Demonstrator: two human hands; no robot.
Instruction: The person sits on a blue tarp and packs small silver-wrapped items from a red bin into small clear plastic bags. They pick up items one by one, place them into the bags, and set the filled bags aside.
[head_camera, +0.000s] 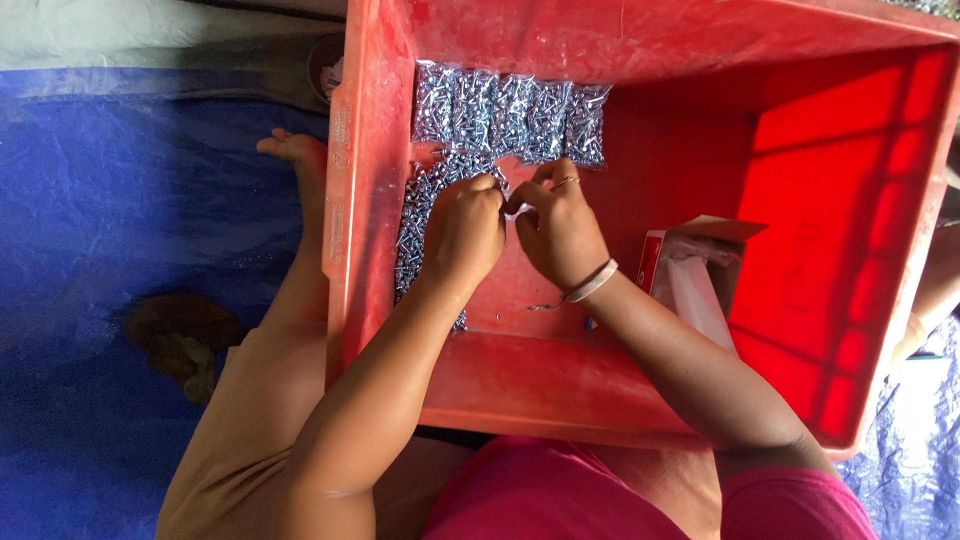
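Bag: small clear plastic bag of silver screws (513, 208) was pinched between fingers of left hand (462, 232) and right hand (560, 232).
Floor: blue tarpaulin (120, 200) (red plastic crate (850, 200) upon it).

Item between hands (512, 225) hidden.

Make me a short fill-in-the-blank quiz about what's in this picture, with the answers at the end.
1. Both hands, the left hand and the right hand, work inside a big ____ crate.
2. The clear bags lined along the crate's far wall hold small metal ____.
3. The ground sheet beside the crate is ____.

Answers: red; screws; blue
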